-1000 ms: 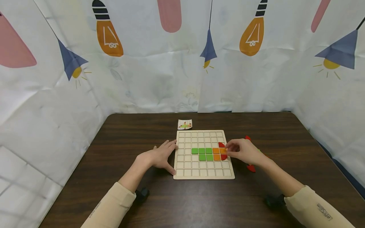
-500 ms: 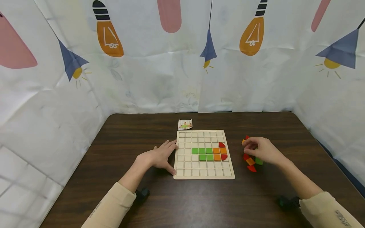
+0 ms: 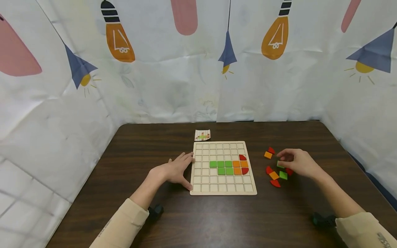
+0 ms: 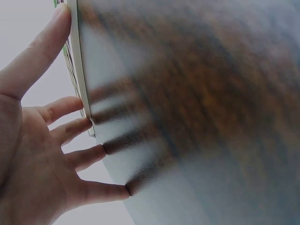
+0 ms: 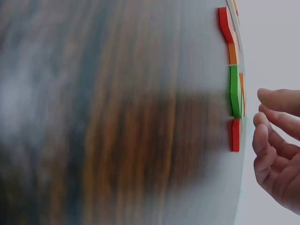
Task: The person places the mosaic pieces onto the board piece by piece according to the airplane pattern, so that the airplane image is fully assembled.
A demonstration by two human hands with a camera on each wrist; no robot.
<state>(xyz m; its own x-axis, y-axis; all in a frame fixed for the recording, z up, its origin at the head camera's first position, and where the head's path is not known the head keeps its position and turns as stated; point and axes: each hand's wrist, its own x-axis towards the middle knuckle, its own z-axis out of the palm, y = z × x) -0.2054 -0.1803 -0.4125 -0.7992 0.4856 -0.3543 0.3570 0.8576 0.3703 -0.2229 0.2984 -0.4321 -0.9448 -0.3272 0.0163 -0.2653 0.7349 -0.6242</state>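
The grid board [image 3: 205,179] is being touched along its left edge by the left hand [image 3: 172,171], whose fingers are being kept spread and straight. The board's right edge is being separated from the loose pieces [image 3: 274,175] by a strip of tabletop [image 3: 259,163]. A green piece [image 3: 280,165] is being partly covered by the right hand [image 3: 297,162], its loosely bent fingers being held ungripped.
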